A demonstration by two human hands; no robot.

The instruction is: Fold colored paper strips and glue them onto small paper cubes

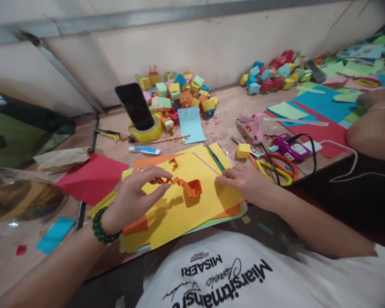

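My left hand [147, 184] pinches the end of a zigzag-folded orange paper strip [179, 182] between thumb and fingers. The strip joins a small open orange paper box [194, 188], held just over a yellow sheet [176, 222]. A small curled orange paper piece [173, 163] lies on the sheet's far part. My right hand [240, 179] is at the sheet's right side, its thumb and forefinger closed around the near end of a thin pale stick [207, 163]. Beside that stick lies a dark green pen-like tool [214, 157].
Behind stand a phone [135, 105] in a tape roll [147, 133] and heaps of paper cubes [186, 98]. Right are a yellow cube [243, 150], scissors [276, 169], a pink glue gun [255, 126] and a purple power adapter [290, 147]. Another person's arm [372, 128] reaches in.
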